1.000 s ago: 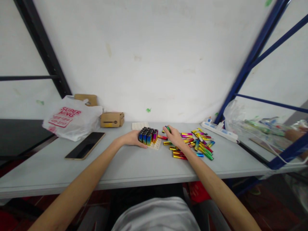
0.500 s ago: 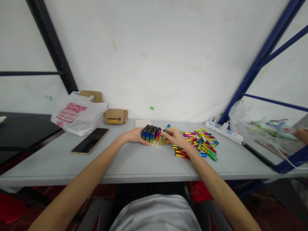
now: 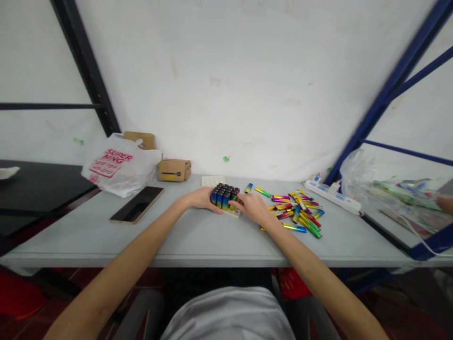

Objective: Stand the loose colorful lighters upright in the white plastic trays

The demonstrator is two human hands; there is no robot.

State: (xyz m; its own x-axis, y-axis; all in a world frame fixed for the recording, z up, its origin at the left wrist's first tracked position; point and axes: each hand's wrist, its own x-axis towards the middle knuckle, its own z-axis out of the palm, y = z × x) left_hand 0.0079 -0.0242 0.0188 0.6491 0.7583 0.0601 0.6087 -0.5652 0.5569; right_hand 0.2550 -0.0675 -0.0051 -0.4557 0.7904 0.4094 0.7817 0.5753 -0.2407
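Note:
A block of shiny metallic lighters (image 3: 222,194) with black tops stands upright in a pale tray (image 3: 233,213). My left hand (image 3: 202,199) curls round the block's left side, thumb along the front and fingers behind. At the block's front right corner, my right hand (image 3: 249,206) pinches a yellow-green lighter (image 3: 231,206), upright against the others. My fingers partly cover that lighter. To the right of my right hand lies a loose pile of lighters (image 3: 300,212) in red, yellow, green, blue and pink.
A phone (image 3: 137,204), a white plastic bag (image 3: 122,165) and a small cardboard box (image 3: 174,170) are on the left of the table (image 3: 198,243). Another pale tray (image 3: 213,181) lies behind the block. A power strip (image 3: 332,196) sits at the right. Part of another person's hand (image 3: 445,204) shows far right.
My right hand has moved left with the lighter, from beside the tray to the block's front right corner. My left hand stays round the block. The view has shifted slightly.

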